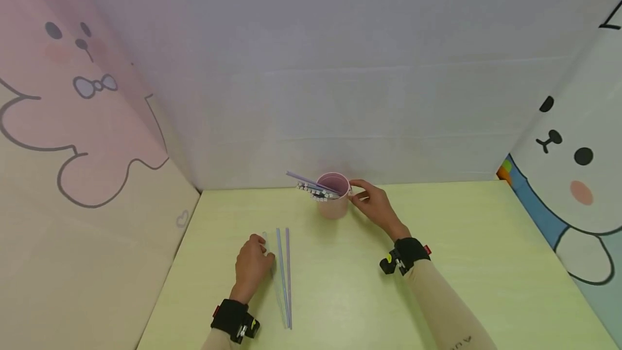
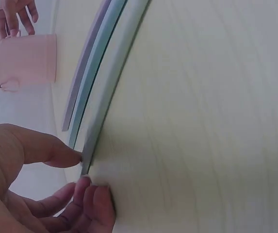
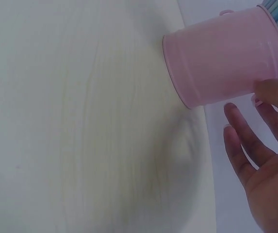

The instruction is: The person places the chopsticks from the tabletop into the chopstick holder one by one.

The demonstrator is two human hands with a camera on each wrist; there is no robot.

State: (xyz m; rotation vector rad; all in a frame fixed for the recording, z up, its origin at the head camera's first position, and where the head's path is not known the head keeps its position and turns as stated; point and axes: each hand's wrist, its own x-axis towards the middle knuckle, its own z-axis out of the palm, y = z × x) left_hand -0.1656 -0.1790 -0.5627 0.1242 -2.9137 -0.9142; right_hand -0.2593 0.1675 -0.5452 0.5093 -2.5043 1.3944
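Observation:
On the table lie three thin straws side by side: a pale greenish straw [image 2: 113, 82], a blue straw [image 1: 283, 277] and a purple straw [image 1: 289, 263]. My left hand [image 1: 252, 263] pinches the far end of the pale one between thumb and fingertips. Farther back stands a small pink bucket [image 1: 332, 210] with small side loops. Several straws [image 1: 318, 192] lean out of its left side, some with white, dark-marked ends. My right hand [image 1: 378, 207] holds the bucket by its right side, thumb and index finger at the loop near the rim, other fingers spread below.
The pale yellow table [image 1: 466, 253] ends at a whitish back curtain [image 1: 340, 96]. Cloths with cartoon animals hang at the left and right sides. Each wrist wears a black strap [image 1: 412, 251] with a small camera.

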